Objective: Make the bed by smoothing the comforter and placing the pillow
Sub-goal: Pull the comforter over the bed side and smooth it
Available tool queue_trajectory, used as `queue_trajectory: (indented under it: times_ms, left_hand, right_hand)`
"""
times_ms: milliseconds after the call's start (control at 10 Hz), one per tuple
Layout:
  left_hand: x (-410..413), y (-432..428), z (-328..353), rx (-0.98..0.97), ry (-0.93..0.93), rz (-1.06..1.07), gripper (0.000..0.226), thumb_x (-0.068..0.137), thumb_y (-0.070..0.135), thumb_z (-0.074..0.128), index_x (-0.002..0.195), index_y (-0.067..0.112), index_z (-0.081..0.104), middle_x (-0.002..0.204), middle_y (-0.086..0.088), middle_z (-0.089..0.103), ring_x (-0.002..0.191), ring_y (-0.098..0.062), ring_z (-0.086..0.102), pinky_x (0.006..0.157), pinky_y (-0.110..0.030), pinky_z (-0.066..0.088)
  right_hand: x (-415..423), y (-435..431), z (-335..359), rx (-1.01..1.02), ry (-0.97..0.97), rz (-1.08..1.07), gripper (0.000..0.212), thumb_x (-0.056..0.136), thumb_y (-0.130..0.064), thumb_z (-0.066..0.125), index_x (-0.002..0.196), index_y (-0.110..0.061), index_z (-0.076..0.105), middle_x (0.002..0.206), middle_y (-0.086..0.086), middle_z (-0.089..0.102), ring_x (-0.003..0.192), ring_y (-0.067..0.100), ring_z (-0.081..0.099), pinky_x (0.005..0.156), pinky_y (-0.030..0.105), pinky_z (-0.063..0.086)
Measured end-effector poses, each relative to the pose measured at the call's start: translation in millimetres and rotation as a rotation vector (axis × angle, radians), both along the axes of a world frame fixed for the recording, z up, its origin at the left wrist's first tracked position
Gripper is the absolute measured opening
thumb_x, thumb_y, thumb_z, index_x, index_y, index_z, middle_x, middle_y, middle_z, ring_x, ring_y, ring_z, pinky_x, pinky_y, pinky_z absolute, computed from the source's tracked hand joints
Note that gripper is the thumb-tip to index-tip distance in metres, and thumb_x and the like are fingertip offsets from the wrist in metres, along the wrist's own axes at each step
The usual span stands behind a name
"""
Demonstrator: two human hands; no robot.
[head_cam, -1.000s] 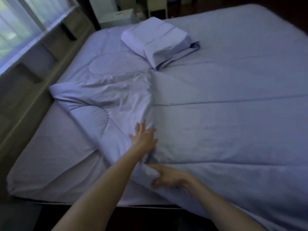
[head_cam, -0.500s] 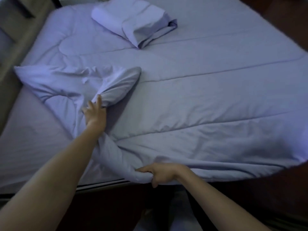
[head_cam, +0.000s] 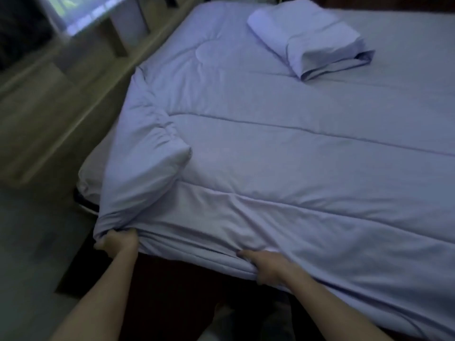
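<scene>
A pale lilac comforter (head_cam: 295,163) covers most of the bed, with quilted seams running across it. Its near left corner is bunched and partly folded over on itself. My left hand (head_cam: 118,242) grips that bunched corner at the foot edge. My right hand (head_cam: 266,265) grips the comforter's near edge a little to the right. A lilac pillow (head_cam: 305,38), its case open at one end, lies on the comforter at the far right. A strip of bare mattress sheet (head_cam: 91,168) shows at the bed's left edge.
A light wooden shelf unit (head_cam: 73,77) runs along the bed's left side under a bright window (head_cam: 81,18). Grey floor (head_cam: 32,242) lies at the left, and a dark bed frame (head_cam: 172,279) is below the foot edge between my arms.
My left hand has come back from the middle of the bed to the foot edge, dragging the folded corner of the comforter toward me. The flap now covers more of the bare sheet.
</scene>
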State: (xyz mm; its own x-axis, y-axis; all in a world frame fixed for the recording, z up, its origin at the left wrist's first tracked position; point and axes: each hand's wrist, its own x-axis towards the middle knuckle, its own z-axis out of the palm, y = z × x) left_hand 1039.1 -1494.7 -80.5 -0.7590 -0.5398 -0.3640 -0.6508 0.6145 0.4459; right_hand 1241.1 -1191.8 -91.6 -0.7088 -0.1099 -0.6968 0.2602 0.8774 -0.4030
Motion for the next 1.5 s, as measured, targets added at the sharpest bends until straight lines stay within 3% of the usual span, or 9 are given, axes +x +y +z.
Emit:
queue_trajectory:
  times_ms: [200, 500, 700, 800, 900, 1000, 1200, 1300, 1500]
  left_hand:
    - [-14.9, 22.0, -15.3, 0.222, -0.250, -0.111, 0.045, 0.094, 0.018, 0.048, 0.133, -0.003, 0.048, 0.138, -0.024, 0.050, 0.126, -0.037, 0.050, 0.102, -0.040, 0.044]
    - [-30.4, 116.2, 9.1, 0.089, -0.244, -1.018, 0.045, 0.095, 0.030, 0.047, 0.128, 0.001, 0.052, 0.135, -0.020, 0.054, 0.125, -0.032, 0.051, 0.100, -0.034, 0.039]
    - [-105.2, 164.3, 1.9, -0.075, -0.010, -1.236, 0.076, 0.095, 0.027, 0.049, 0.152, 0.008, 0.002, 0.159, -0.019, -0.010, 0.148, -0.034, -0.004, 0.121, -0.038, 0.005]
    - [-160.7, 123.0, 13.8, -0.209, 0.312, -1.013, 0.073, 0.089, 0.008, 0.054, 0.150, 0.003, 0.015, 0.158, -0.024, -0.003, 0.147, -0.040, 0.001, 0.118, -0.047, 0.012]
    - [-187.5, 66.2, 18.0, -0.380, 0.322, -0.781, 0.067, 0.086, 0.013, 0.057, 0.147, 0.009, 0.030, 0.157, -0.022, 0.014, 0.144, -0.042, 0.011, 0.114, -0.058, 0.016]
    - [-200.9, -22.0, -1.7, -0.520, 0.042, -0.608, 0.070, 0.091, 0.037, 0.049, 0.151, 0.017, 0.018, 0.159, -0.017, 0.007, 0.142, -0.046, 0.009, 0.108, -0.070, 0.013]
    - [-254.0, -102.3, -63.2, -0.003, -0.042, -0.119, 0.081, 0.092, 0.051, 0.043, 0.150, 0.004, 0.013, 0.156, -0.026, 0.016, 0.141, -0.044, 0.021, 0.114, -0.052, 0.020]
    - [-280.9, -135.8, -74.6, 0.050, -0.084, 0.004, 0.047, 0.097, 0.038, 0.035, 0.125, 0.002, 0.049, 0.140, -0.029, 0.043, 0.132, -0.042, 0.040, 0.107, -0.050, 0.033]
    - [-341.7, -124.1, -62.2, -0.092, 0.076, -0.056, 0.063, 0.089, 0.033, 0.043, 0.134, -0.011, 0.039, 0.141, -0.036, 0.036, 0.132, -0.047, 0.035, 0.109, -0.051, 0.028]
  right_hand:
    - [-21.4, -2.6, -20.8, 0.051, 0.059, -0.086, 0.055, 0.085, -0.029, 0.039, 0.139, -0.022, 0.042, 0.134, 0.011, 0.048, 0.126, 0.031, 0.046, 0.103, 0.039, 0.040]
    - [-79.5, 18.2, -9.9, 0.199, 0.533, -0.306, 0.039, 0.074, -0.019, 0.051, 0.111, -0.016, 0.062, 0.117, 0.007, 0.060, 0.110, 0.031, 0.057, 0.087, 0.040, 0.048]
    - [-148.2, 65.1, -6.5, 0.246, 0.462, -0.292, 0.057, 0.085, -0.024, 0.055, 0.139, -0.015, 0.041, 0.150, 0.006, 0.036, 0.138, 0.025, 0.035, 0.108, 0.038, 0.033]
    - [-186.6, 80.5, -0.4, 0.262, 0.433, -0.299, 0.062, 0.086, -0.024, 0.054, 0.144, -0.014, 0.034, 0.154, 0.006, 0.030, 0.141, 0.023, 0.029, 0.111, 0.039, 0.030]
    - [-211.6, 76.0, 1.6, 0.248, 0.385, -0.315, 0.063, 0.086, -0.024, 0.054, 0.144, -0.014, 0.032, 0.156, 0.006, 0.027, 0.143, 0.022, 0.025, 0.113, 0.040, 0.030]
    - [-255.1, 53.6, 2.1, 0.224, 0.386, -0.331, 0.065, 0.086, -0.023, 0.054, 0.145, -0.013, 0.030, 0.157, 0.007, 0.024, 0.144, 0.021, 0.023, 0.114, 0.040, 0.029]
    - [-340.2, -17.9, -3.9, 0.210, 0.533, -0.393, 0.063, 0.086, -0.030, 0.046, 0.146, -0.014, 0.032, 0.158, 0.005, 0.025, 0.145, 0.021, 0.024, 0.114, 0.037, 0.026]
    - [-378.5, -53.4, -10.4, 0.189, 0.586, -0.425, 0.067, 0.082, -0.036, 0.038, 0.145, -0.015, 0.034, 0.157, 0.005, 0.027, 0.144, 0.022, 0.025, 0.113, 0.039, 0.025]
    - [-423.3, -121.8, -35.7, 0.227, 0.486, -0.353, 0.061, 0.095, -0.046, 0.034, 0.150, -0.025, 0.020, 0.161, -0.003, 0.010, 0.148, 0.019, 0.008, 0.117, 0.050, 0.004]
